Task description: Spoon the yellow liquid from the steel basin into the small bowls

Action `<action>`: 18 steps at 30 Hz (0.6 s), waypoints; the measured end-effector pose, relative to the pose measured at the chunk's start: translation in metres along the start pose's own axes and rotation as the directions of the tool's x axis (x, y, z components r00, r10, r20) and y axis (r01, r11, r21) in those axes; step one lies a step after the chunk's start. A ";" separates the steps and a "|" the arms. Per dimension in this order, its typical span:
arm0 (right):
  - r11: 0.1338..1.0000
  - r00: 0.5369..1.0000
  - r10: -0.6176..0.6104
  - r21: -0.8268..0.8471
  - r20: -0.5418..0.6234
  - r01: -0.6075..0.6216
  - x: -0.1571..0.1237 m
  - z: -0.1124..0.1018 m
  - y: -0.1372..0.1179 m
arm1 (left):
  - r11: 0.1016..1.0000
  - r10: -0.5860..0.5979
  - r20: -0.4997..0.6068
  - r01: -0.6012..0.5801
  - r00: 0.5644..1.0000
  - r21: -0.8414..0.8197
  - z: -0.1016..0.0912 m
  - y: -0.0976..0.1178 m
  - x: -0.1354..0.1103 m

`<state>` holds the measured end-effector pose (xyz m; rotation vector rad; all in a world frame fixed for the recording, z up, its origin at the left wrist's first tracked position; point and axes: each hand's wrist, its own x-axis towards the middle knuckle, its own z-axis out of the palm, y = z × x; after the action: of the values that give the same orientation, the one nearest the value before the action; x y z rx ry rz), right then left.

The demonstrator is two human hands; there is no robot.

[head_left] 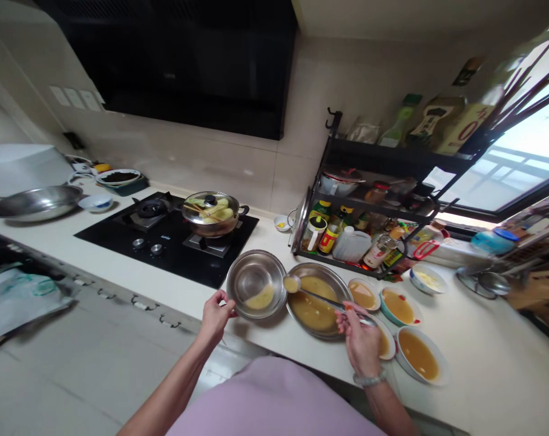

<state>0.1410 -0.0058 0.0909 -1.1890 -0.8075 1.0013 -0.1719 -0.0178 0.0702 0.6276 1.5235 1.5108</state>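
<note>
My left hand pinches the near-left rim of a metal bowl, which is tilted and has a little yellowish liquid pooled on its lower right side. In my right hand is the handle of a ladle; its cup holds the same liquid and sits between the two metal vessels. Just right of the tilted bowl stands a wider metal basin with yellow-brown liquid in it. Beside my right hand are filled bowls: a small one, a green-rimmed one, a large white one, and another partly hidden behind my wrist.
A lidded pan with food and chopsticks sits on the black gas stove. A black rack of bottles and jars stands behind the basin. At the right is a bowl with pale pieces. A large metal basin lies at the left.
</note>
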 end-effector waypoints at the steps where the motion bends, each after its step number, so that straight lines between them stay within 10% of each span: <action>1: 1.000 1.000 -0.008 -0.005 -0.024 0.008 0.004 -0.006 0.000 | 1.000 0.002 -0.002 -0.002 1.000 0.001 0.000 0.000 0.000; 11: 0.903 0.971 -0.240 -0.365 0.008 0.227 0.015 -0.054 0.011 | 1.000 0.013 -0.002 -0.013 1.000 -0.018 -0.002 -0.002 0.001; 18: 0.623 0.756 -0.526 -0.429 0.389 0.654 -0.001 -0.045 0.003 | 1.000 0.018 0.019 -0.017 1.000 -0.011 0.001 -0.001 0.001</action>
<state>0.1812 -0.0228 0.0784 -1.1452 -1.6357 0.3344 -0.1708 -0.0167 0.0688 0.6490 1.4980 1.5211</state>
